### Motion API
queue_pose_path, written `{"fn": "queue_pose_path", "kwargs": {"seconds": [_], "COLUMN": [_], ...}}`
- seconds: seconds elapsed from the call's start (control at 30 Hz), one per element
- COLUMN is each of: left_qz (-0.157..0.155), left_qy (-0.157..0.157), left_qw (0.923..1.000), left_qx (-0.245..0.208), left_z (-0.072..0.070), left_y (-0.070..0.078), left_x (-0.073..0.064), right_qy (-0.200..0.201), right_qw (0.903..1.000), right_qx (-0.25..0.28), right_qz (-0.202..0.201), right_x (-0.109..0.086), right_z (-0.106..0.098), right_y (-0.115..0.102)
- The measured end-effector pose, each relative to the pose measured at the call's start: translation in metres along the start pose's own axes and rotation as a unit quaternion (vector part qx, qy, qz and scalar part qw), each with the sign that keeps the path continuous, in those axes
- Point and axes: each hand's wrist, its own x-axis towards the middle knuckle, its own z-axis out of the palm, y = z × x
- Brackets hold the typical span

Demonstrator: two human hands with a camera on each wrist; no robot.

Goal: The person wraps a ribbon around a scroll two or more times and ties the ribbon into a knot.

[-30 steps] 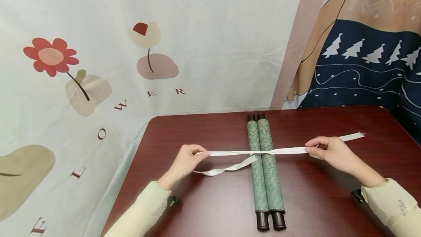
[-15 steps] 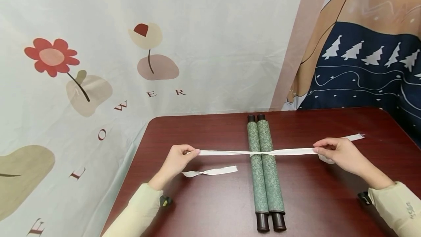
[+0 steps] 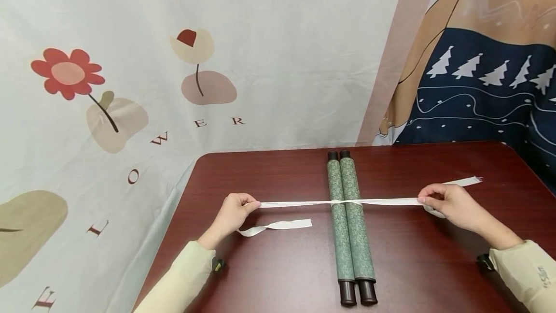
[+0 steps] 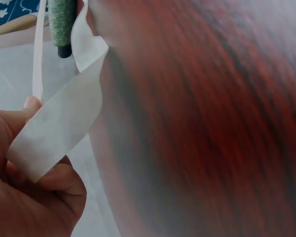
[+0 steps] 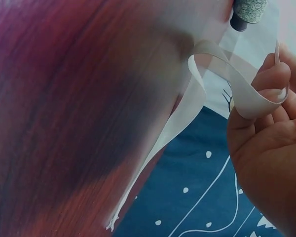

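Two green patterned scroll rolls [image 3: 351, 235] with dark end knobs lie side by side on the table. A white ribbon [image 3: 299, 204] crosses over them near the middle, stretched nearly straight to both sides, with a small twist between the rolls. My left hand [image 3: 232, 214] pinches it left of the rolls, and a loose tail hangs from that hand onto the table. On the other side my right hand [image 3: 449, 206] pinches the ribbon's right part. In the right wrist view the ribbon's tail [image 5: 185, 111] loops from the fingers down to a frayed end.
The dark red wooden table [image 3: 278, 264] carries the rolls. Behind it hangs a white cloth [image 3: 295, 52] printed with flowers and letters. A navy cloth [image 3: 478, 95] with white trees hangs at the right.
Both hands have moved apart, left hand leftward and right hand rightward, drawing the ribbon out further. Its left tail slid off the rolls onto the table. The rolls stay nearly in place.
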Motion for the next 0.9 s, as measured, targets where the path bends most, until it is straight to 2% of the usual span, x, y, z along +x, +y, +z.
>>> {"fn": "queue_pose_path", "kwargs": {"seconds": [0.23, 0.43, 0.57, 0.77, 0.9], "left_qz": [0.004, -0.013, -0.013, 0.005, 0.029], "left_qy": [-0.006, -0.024, -0.029, 0.012, 0.03], "left_qw": [0.9996, 0.9995, 0.9995, 0.9999, 0.9989], "left_qx": [0.028, 0.018, 0.002, -0.009, -0.022], "left_z": [0.005, 0.007, 0.009, 0.014, 0.019], "left_y": [-0.003, -0.007, -0.006, 0.002, 0.016], "left_x": [0.004, 0.001, -0.001, 0.001, 0.0], "right_qy": [0.004, 0.0, -0.007, -0.005, -0.007], "right_qw": [0.9999, 0.9998, 0.9995, 0.9995, 0.9995], "right_qx": [-0.009, 0.003, 0.012, 0.014, 0.012], "right_qz": [0.003, 0.021, 0.027, 0.029, 0.029], "right_x": [-0.002, -0.003, -0.005, -0.005, -0.005], "right_z": [0.002, 0.0, -0.002, -0.004, -0.003], "right_y": [0.002, -0.003, -0.006, -0.012, -0.013]}}
